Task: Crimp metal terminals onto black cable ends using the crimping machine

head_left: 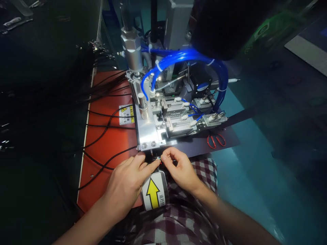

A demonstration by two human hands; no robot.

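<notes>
Just under the front edge of a metal machine (149,134), my two hands meet at a small part with a bit of red (160,162), too small to name. My left hand (127,175) has its fingers curled in, with one fingertip pressed against this spot. Thumb and forefinger of my right hand (180,166) pinch together from the other side. Whatever sits between the fingers is mostly hidden by them. Below the hands is a white plate with a yellow arrow (153,192).
Black cables (109,126) cross the orange tabletop (102,136) on the left. Red-handled scissors (216,140) lie at the right on the dark base plate. Blue air hoses (189,56) arch over the machine. A warning label (126,114) is stuck beside it.
</notes>
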